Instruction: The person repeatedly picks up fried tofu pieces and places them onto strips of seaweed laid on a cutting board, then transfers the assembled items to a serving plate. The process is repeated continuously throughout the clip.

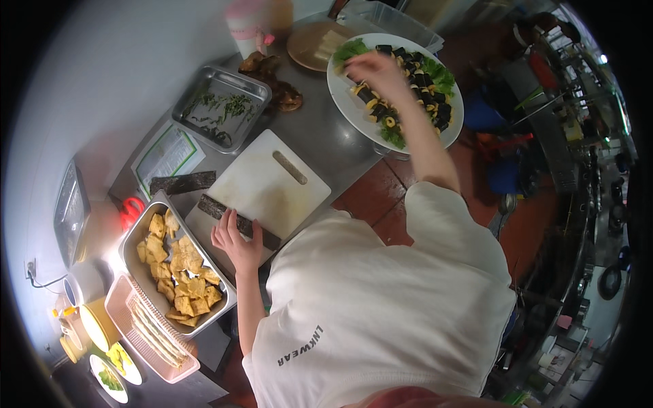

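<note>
Two hands logged: my left hand (236, 243) lies open on the seaweed roll (238, 221) on the cutting board (262, 187); right hand (375, 70) pinches a slice over the white plate (340, 95) at the bench's far edge

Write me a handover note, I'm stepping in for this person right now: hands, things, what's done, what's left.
Left hand: flat on the uncut seaweed roll lying on the white cutting board.
Right hand: reaching over the white plate, fingers at the roll slices; grip unclear.
Done: many slices arranged on lettuce on the plate.
Left: the board roll is still whole; another dark roll lies beside the board. Tray of fried pieces sits left of the hand.
</note>
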`<state>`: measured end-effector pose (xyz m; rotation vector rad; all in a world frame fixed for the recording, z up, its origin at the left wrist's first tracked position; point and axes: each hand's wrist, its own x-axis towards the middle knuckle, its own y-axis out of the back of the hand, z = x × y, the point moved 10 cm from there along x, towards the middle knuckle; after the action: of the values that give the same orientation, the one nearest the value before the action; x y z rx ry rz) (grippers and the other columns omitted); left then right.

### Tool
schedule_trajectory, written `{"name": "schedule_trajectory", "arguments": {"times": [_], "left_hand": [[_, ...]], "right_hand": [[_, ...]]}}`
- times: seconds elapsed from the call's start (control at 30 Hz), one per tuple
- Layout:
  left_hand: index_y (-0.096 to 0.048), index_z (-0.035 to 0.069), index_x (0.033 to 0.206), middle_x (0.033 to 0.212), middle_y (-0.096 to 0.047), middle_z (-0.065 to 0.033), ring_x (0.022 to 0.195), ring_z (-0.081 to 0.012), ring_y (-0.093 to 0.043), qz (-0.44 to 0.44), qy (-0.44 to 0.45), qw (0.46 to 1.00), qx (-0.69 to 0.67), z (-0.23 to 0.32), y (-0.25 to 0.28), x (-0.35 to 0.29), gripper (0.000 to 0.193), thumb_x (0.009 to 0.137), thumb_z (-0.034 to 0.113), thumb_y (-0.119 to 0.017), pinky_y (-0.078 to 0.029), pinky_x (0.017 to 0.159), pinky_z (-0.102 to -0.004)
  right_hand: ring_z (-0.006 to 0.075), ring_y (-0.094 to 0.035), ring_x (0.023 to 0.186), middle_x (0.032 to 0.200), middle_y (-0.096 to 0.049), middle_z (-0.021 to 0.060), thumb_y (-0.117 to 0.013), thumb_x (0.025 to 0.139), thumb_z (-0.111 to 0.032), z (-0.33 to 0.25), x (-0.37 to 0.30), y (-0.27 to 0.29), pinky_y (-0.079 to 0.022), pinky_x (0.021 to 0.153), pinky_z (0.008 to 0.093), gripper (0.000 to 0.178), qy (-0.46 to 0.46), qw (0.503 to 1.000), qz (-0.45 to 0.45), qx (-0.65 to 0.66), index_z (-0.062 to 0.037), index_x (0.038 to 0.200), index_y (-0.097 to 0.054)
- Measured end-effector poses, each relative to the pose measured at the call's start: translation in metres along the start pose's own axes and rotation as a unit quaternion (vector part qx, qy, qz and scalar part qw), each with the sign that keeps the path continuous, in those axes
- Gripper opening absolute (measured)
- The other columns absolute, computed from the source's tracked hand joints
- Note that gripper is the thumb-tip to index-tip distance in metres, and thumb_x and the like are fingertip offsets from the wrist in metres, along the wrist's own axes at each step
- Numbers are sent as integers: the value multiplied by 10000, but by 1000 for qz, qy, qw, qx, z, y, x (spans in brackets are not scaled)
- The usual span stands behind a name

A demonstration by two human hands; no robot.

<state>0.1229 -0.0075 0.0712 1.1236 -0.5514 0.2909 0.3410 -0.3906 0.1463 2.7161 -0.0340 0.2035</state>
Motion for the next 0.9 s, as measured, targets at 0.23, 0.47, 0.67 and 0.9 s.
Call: {"name": "schedule_trajectory", "arguments": {"times": [0.23, 0.47, 0.67, 0.9], "left_hand": [[-464, 30, 1283, 1246, -516, -141, 1132, -322, -475, 18, 108, 994, -7, -19, -14, -19, 576, 786, 203, -698, -282, 1008, -459], [-483, 21, 1272, 1202, -549, -183, 1150, -357, -477, 38, 164, 985, -22, -36, -15, -30, 550, 787, 193, -678, -312, 983, -476], [-492, 44, 1246, 1212, -532, -156, 1145, -345, -468, 33, 186, 980, -55, -36, -11, -22, 513, 779, 150, -675, -323, 986, -457], [-496, 32, 1199, 1189, -526, -143, 1123, -357, -461, 50, 217, 973, -52, -40, -7, -31, 475, 767, 127, -669, -350, 958, -461]], "right_hand": [[266, -678, 892, 916, -721, 92, -769, 732, -336, 120, -44, 245, -518, 846, 363, 293, -233, 849, 389, -273, -121, 931, -751], [292, -671, 918, 972, -701, 119, -648, 774, -467, 148, -5, 220, -508, 832, 406, 371, -197, 827, 176, -497, -148, 938, -741], [308, -572, 1061, 1065, -641, 115, -640, 838, -423, 23, 7, 153, -475, 886, 452, 372, -43, 756, 302, -579, -95, 1007, -691], [250, -577, 945, 990, -629, 86, -695, 818, -144, -130, -15, -216, -450, 843, 366, 109, 352, 914, -136, -146, -87, 911, -686]]}}
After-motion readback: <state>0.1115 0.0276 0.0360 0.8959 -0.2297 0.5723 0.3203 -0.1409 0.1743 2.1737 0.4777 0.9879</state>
